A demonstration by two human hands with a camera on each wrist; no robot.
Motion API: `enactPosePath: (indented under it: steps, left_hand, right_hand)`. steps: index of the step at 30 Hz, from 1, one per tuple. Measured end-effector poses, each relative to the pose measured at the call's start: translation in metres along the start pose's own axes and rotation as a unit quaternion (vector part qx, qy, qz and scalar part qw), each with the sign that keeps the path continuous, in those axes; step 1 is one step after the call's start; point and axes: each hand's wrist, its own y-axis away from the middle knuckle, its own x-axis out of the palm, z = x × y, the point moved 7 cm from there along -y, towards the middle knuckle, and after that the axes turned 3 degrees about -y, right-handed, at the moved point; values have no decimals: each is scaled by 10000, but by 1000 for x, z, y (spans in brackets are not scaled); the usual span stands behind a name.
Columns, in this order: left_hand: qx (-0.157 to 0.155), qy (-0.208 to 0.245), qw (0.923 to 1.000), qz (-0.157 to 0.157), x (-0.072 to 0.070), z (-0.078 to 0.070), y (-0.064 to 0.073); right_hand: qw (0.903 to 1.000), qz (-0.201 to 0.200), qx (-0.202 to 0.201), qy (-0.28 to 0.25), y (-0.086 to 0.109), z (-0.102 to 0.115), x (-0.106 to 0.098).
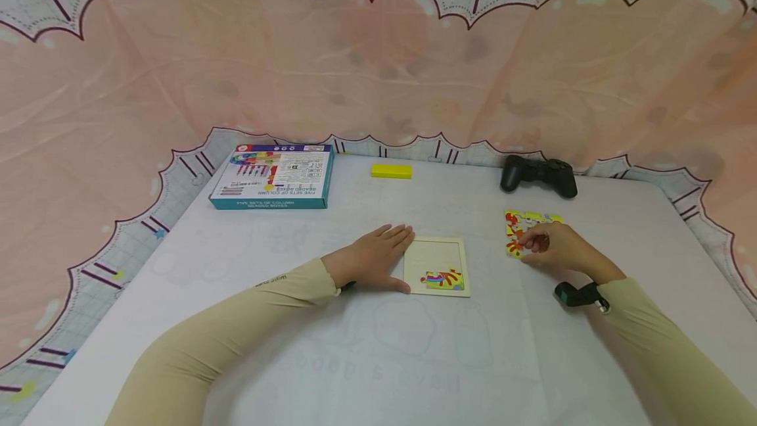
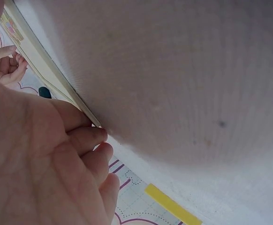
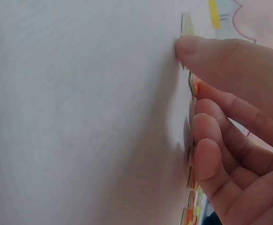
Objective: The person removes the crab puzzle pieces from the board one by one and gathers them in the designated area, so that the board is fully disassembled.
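A shallow wooden puzzle tray [image 1: 434, 248] lies on the table in the head view. Colourful puzzle pieces [image 1: 445, 280] sit in its lower right corner. My left hand [image 1: 378, 258] rests along the tray's left edge, fingers extended; the left wrist view shows fingertips [image 2: 96, 135] touching the tray's side [image 2: 56, 70]. At the right, my right hand [image 1: 558, 248] is over a patch of yellow and red puzzle pieces [image 1: 513, 223], partly hiding them. Its fingers are bent, with the thumb against a piece [image 3: 187, 23]. Whether they pinch it is unclear.
Toward the back stand a teal-edged box [image 1: 272, 179] at left, a yellow block [image 1: 390, 171] in the middle and a black game controller [image 1: 538, 176] at right. A patterned cloth hangs behind the white table [image 1: 355, 360].
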Motion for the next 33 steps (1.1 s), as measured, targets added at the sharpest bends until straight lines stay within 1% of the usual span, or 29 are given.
enactPosePath:
  steps: [6, 9, 12, 14, 18, 22, 25, 29, 33]
  left_hand:
    - [19, -33, 10000, 2, 0, 0, 0]
    - [20, -27, 10000, 9, 1, 0, -1]
    - [-2, -45, 10000, 62, 2, 0, -1]
    - [-23, -52, 10000, 80, 2, 1, -1]
    - [-31, -82, 9999, 76, 2, 1, -1]
    - [-49, -112, 9999, 118, 2, 1, -2]
    - [-85, -90, 9998, 136, 2, 2, -3]
    - [-89, -47, 9999, 92, 1, 1, -2]
    - [-49, -26, 10000, 52, 0, 1, -1]
  right_hand:
    - [10000, -34, -71, 16, 2, 2, -2]
    - [9994, -199, -295, -2, 2, 8, -5]
    - [9975, -289, -616, -185, -1, 22, -4]
    - [9959, -182, -811, -364, -4, 35, 1]
    - [9920, 299, -1051, -626, -13, 62, 22]
    - [9866, 714, -1302, -678, -22, 87, 44]
    - [9815, 951, -1478, -761, -28, 104, 58]
    - [9761, 1242, -1676, -613, -33, 117, 76]
    - [9729, 1463, -1753, -354, -37, 121, 89]
